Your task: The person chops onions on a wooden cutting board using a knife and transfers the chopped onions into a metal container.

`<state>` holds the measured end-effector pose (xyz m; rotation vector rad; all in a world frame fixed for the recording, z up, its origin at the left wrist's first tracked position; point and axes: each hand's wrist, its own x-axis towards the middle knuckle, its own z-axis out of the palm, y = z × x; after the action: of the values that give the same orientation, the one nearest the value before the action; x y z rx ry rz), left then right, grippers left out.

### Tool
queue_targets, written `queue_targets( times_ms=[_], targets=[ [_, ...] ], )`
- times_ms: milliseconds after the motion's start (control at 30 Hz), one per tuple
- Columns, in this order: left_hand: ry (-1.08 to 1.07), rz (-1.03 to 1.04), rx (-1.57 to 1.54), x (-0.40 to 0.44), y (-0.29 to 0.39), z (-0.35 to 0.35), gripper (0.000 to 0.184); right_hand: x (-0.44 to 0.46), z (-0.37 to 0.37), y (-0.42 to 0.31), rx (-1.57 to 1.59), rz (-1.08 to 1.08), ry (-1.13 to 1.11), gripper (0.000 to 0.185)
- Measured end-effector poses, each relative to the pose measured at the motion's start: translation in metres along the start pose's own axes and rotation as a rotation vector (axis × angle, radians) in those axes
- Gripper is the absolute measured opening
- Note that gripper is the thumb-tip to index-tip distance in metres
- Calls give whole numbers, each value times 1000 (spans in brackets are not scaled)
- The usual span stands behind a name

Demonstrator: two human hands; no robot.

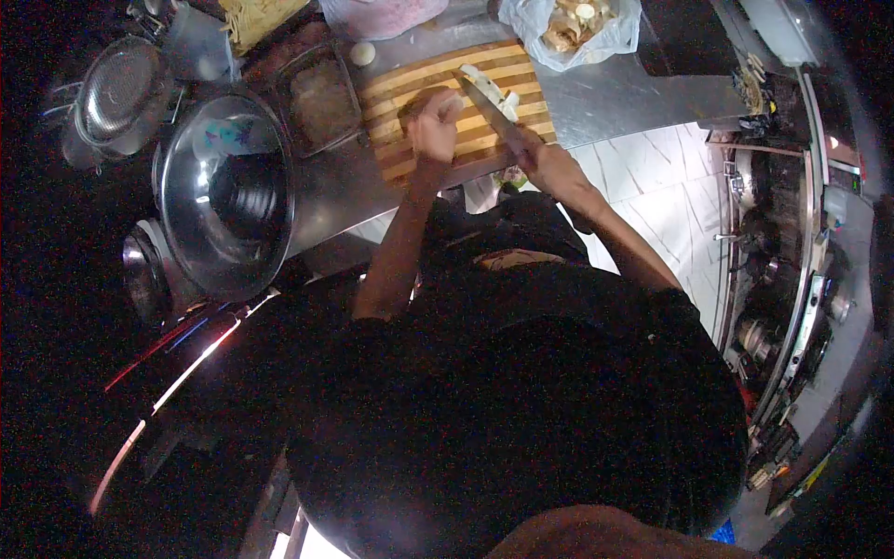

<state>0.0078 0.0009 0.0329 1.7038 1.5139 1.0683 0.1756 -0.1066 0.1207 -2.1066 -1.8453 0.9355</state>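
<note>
Metal desk [601, 102], bearing one striped board [476, 133] with white pieces [509, 105]. Right hand [557, 172]: fingers clenched round a knife [494, 114], blade alongside the pieces. Left hand [436, 129]: fingers curled over the board; whether grasping anything, cannot tell. Progress, by judgement: some cutting done; one round white item [362, 54], beside the board, apparently left whole.

The left forearm [399, 238] reaches forward to a slightly blurred left hand [435, 129] with fingers curled in, while the right forearm [626, 238] slants inward to the right hand [554, 170], closed in a grip
</note>
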Motion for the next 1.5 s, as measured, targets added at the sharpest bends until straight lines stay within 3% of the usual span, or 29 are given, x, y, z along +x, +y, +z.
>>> queue_targets(
  times_ms=[133,233,367,533,633,700,833,933,1033,1300,1500],
  targets=[
    [11,41,-79,-4,5,-7,23,-2,-1,5,20,22,-30,43],
    [-27,289,142,2,-12,-8,23,-3,4,6,-68,94,-88,38],
    [-56,-99,-201,11,-23,7,22,-7,4,5,-71,109,-90,37],
    [-10,495,-208,77,115,32,25,-8,18,12,-34,76,-62,37],
    [-362,72,-676,108,119,40,25,-8,9,13,-22,79,-60,36],
    [-297,76,-360,97,117,-10,20,-12,7,18,2,103,-94,35],
    [14,163,-57,63,-4,-14,14,-15,6,7,-55,166,-31,31],
    [-121,-55,-40,18,-10,-13,15,-15,4,1,-61,110,-40,30],
    [-8,52,67,3,9,-12,15,-11,6,-2,-97,72,-90,28],
    [72,167,-150,3,-11,3,9,-7,14,-8,-359,63,-161,36],
    [80,279,-127,5,-12,1,6,20,29,11,-226,30,-117,39]
  ],
)
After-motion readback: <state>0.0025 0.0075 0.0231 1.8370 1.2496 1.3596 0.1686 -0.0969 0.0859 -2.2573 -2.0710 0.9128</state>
